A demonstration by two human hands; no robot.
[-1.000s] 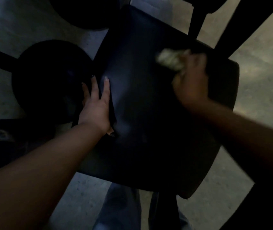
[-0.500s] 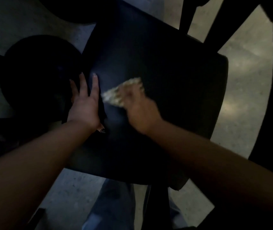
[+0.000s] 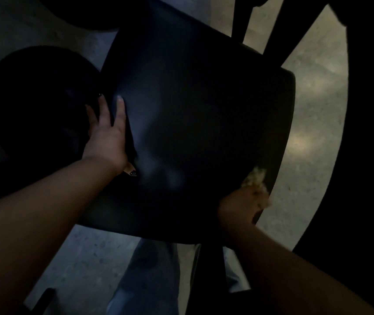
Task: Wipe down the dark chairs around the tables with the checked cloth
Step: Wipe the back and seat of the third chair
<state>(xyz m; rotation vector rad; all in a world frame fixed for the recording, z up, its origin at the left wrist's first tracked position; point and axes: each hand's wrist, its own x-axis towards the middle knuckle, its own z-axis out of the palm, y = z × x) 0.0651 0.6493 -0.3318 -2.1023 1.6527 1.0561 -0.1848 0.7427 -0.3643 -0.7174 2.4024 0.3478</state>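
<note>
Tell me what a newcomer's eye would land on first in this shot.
First, the big dark chair seat filling the middle of the head view, with faint sheen patches near its left side. Next, the left hand lying with straight fingers over the seat's left edge. Last, the pale checked cloth, blurred, bunched in the right hand at the seat's lower right corner.

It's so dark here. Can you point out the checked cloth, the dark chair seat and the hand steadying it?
Pale checked cloth (image 3: 257,181): head view, bunched part above the knuckles.
Dark chair seat (image 3: 195,123): head view, centre.
Left hand (image 3: 106,139): head view, back of hand.
</note>
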